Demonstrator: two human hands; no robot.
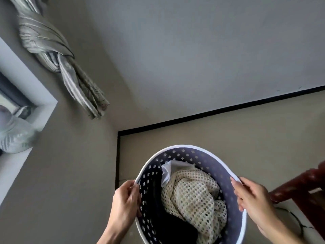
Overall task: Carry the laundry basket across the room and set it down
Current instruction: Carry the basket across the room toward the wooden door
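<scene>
A round laundry basket (182, 152) with a white rim and perforated purple walls fills the lower middle of the head view. It holds a cream mesh garment (191, 196), dark clothes (158, 208) and a bit of white cloth. My left hand (125, 203) grips the basket's left rim. On the right rim, my right hand (253, 199) is closed with its fingers over the edge. The basket is near the corner of the room, and whether it rests on the floor is hidden.
Grey walls meet in a corner with a black skirting strip (211, 112) along the beige floor. A knotted curtain (61, 60) hangs at upper left above a window sill (44, 106) with a plastic bag. Dark red wooden furniture (302, 187) and a black cable stand at right.
</scene>
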